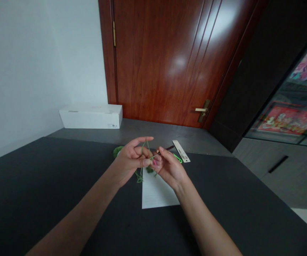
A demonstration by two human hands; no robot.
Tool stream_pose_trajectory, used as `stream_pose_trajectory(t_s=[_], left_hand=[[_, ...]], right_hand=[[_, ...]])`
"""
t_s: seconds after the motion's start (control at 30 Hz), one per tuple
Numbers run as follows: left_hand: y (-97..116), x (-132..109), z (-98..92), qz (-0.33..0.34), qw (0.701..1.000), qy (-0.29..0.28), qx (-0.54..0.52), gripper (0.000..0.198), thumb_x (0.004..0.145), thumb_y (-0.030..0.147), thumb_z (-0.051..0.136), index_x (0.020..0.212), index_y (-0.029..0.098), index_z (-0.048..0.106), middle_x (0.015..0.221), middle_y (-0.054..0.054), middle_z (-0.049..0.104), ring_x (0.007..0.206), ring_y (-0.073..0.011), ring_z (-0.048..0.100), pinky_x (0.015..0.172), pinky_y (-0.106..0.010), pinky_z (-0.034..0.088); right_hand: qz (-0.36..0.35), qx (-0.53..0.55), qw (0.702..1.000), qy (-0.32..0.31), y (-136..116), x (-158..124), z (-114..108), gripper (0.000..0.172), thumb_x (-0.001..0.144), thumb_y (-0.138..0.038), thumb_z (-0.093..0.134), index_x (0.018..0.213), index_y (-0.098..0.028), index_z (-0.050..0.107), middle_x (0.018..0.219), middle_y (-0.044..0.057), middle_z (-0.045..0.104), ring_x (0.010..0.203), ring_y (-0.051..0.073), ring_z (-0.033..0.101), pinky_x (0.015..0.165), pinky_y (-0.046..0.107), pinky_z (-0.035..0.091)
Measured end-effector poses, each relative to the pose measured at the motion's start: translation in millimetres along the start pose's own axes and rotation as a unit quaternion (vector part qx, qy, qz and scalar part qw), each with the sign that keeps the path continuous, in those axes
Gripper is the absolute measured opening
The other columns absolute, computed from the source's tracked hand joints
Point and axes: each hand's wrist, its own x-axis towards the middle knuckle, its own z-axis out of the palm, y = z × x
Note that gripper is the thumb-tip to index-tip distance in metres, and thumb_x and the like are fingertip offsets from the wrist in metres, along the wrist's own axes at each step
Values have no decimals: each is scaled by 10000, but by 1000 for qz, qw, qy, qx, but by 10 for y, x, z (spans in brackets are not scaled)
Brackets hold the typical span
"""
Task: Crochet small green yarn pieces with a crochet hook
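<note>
My left hand has its index finger stretched out, with green yarn looped over it. Its thumb and another finger pinch a small piece of yarn work at the hook's tip. My right hand is closed on a crochet hook with a dark handle, held like a pencil. The hook's thin metal end meets the yarn between both hands. A bit of pink shows under the right fingers; what it is I cannot make out. Loose green strands hang below my left hand.
Under the hands lies a white sheet of paper on the dark table. A green yarn ball sits behind my left hand, partly hidden. Beyond my right hand are a pale ruler-like strip and a bright green item. A white box stands at the back left.
</note>
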Motion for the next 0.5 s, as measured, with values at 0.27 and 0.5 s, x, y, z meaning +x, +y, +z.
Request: stream_pose_trajectory(t_s=[0.27, 0.5], left_hand=[[77, 10, 66, 41, 996, 46, 66, 630, 704, 57, 791, 1276, 139, 538, 749, -8, 716, 681, -134, 680, 688, -244, 524], [47, -8, 141, 50, 993, 100, 35, 667, 672, 38, 802, 1283, 148, 559, 695, 22, 683, 643, -109, 630, 657, -219, 484]], right_hand=[[-107, -33, 994, 2, 87, -13, 92, 274, 811, -329, 770, 732, -200, 541, 642, -37, 610, 584, 84, 511, 603, 202, 431], [-425, -418, 802, 43, 26, -74, 22, 119, 878, -242, 670, 825, -248, 564, 782, -5, 637, 750, 170, 606, 705, 328, 481]])
